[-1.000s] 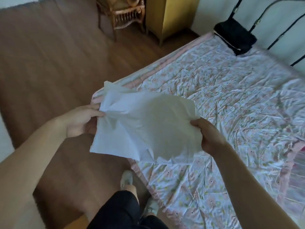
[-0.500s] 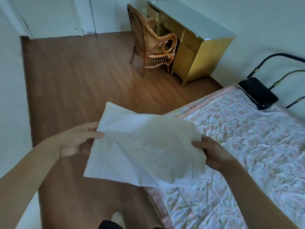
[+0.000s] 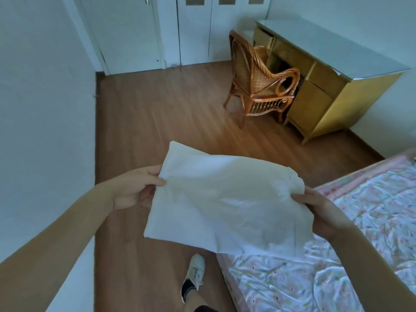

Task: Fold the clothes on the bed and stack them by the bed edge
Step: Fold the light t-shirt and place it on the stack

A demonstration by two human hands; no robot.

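I hold a white folded garment (image 3: 225, 199) in the air in front of me, over the floor and the corner of the bed. My left hand (image 3: 137, 188) pinches its left edge, thumb on top. My right hand (image 3: 324, 210) grips its right edge, fingers partly under the cloth. The bed (image 3: 371, 221) with a pink floral quilt lies at the lower right; its near corner is hidden under the garment. No other clothes show on the visible part of the bed.
A rattan chair (image 3: 258, 84) stands by a yellow wooden desk (image 3: 324, 86) at the far right. White closet doors (image 3: 180, 30) close the far wall. A white wall (image 3: 45, 109) runs along my left. My shoe (image 3: 193, 273) is on the wooden floor (image 3: 157, 113).
My view has swung up and left, away from the bed toward the floor, chair and desk. The garment stays held between both hands, carried leftward off the bed corner.
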